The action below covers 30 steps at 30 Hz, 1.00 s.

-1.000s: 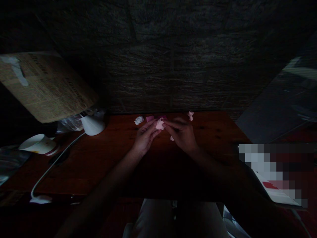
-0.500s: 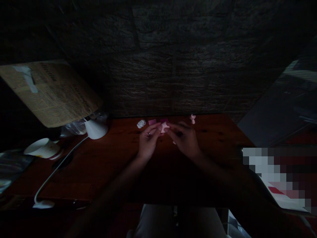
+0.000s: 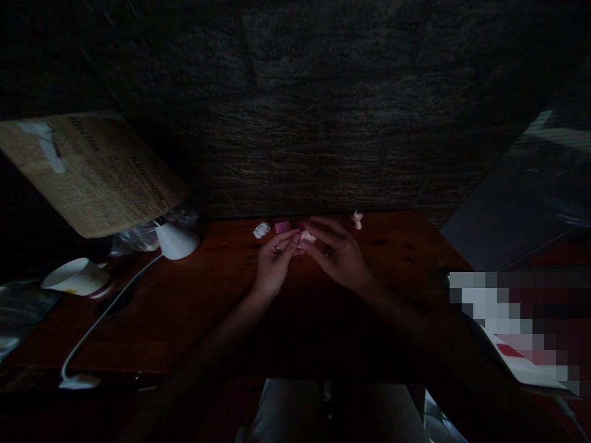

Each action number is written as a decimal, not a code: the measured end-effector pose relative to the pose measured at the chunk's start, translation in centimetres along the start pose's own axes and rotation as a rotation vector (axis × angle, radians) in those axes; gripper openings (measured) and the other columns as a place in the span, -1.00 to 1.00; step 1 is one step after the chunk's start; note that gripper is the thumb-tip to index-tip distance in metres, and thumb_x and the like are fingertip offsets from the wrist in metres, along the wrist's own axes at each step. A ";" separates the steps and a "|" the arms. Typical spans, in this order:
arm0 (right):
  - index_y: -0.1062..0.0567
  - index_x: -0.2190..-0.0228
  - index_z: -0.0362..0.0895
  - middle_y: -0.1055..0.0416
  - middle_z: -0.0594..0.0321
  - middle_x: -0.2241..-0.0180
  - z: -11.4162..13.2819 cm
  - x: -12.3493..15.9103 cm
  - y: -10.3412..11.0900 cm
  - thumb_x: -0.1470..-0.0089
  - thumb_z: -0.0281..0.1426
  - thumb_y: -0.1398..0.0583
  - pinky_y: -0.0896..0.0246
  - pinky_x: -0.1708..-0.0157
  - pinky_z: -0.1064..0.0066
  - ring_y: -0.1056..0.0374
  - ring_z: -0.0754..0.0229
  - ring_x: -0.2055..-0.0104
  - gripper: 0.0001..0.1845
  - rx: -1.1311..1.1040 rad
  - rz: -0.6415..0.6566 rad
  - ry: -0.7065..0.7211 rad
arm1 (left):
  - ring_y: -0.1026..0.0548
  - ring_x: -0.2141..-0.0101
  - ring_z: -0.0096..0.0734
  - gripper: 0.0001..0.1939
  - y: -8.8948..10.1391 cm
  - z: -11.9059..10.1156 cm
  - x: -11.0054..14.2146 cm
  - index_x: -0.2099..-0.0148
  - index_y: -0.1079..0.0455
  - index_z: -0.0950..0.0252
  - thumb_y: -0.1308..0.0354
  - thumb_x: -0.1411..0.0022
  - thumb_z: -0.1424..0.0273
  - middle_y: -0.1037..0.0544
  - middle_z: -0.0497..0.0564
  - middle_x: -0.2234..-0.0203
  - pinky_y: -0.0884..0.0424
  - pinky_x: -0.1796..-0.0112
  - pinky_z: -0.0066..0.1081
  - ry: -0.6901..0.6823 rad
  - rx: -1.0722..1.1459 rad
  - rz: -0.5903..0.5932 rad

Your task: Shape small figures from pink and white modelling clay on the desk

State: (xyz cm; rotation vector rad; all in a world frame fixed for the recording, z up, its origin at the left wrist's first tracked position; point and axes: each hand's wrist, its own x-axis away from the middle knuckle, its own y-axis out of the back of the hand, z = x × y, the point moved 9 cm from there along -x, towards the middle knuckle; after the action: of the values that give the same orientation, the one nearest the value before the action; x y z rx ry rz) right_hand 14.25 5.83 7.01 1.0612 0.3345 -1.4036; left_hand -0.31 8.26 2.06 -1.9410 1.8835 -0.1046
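Note:
A small pale pink lump (image 3: 308,236), soft-looking like modelling clay, is pinched in the fingers of my left hand (image 3: 273,261), which wears a ring. My right hand (image 3: 342,255) is beside it with fingers apart; the thumb touches the lump's near side and the index finger is stretched out above it. Behind the hands lie a pink flat piece (image 3: 282,227) and a darker magenta one (image 3: 302,224), partly covered by fingers. A white bumpy lump (image 3: 261,230) rests left of them. On the right stands a pale pink twisted piece (image 3: 357,220).
The wooden table (image 3: 207,307) meets a dark brick-patterned wall (image 3: 295,123). At left are a lamp with a newsprint shade (image 3: 101,172) and white base (image 3: 178,240), its cord (image 3: 108,317), a paper cup (image 3: 78,277) and plastic bags (image 3: 23,307). A white object (image 3: 521,366) is at right.
My right index finger has lifted off the pale pink lump and straightened, and the hand has opened a little. My left hand keeps its pinch. The view has shifted slightly.

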 end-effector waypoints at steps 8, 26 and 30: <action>-0.51 -0.10 -0.01 -0.52 0.08 -0.03 -0.6 -0.4 0.7 -0.25 -0.28 -0.22 -0.38 -0.09 0.10 -0.45 0.05 -0.07 -0.61 -0.070 -0.033 -0.112 | -0.59 0.24 -0.43 -0.73 0.3 1.4 -0.5 0.18 -0.60 0.26 -0.46 -0.04 0.33 -0.66 0.01 0.22 -0.50 0.25 -0.49 0.186 0.187 0.008; -0.55 0.07 -0.03 -0.59 0.21 0.17 -3.5 0.1 -1.2 -0.09 -0.20 -0.32 -0.40 0.50 0.45 -0.51 0.20 0.30 -0.63 -0.420 0.136 -0.428 | -0.59 0.22 -0.52 -0.75 -0.9 2.4 0.3 0.06 -0.55 0.23 -0.34 -0.18 0.46 -0.64 0.00 0.13 -0.48 0.23 -0.57 0.372 0.306 0.071; -0.56 0.10 -0.07 -0.57 0.23 0.27 -4.0 0.3 -1.3 -0.07 -0.12 -0.32 -0.21 0.70 0.53 -0.37 0.33 0.54 -0.59 -0.523 0.135 -0.550 | -0.58 0.22 -0.53 -0.58 -1.1 1.3 0.3 0.03 -0.54 0.23 -0.41 -0.02 0.57 -0.63 -0.04 0.18 -0.48 0.21 -0.57 0.247 0.235 0.095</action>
State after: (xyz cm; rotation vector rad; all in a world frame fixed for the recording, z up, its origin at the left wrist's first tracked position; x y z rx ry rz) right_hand 14.67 8.94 4.16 0.2479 0.2009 -1.3253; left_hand 1.19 8.30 1.25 -1.7419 2.0105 -0.5350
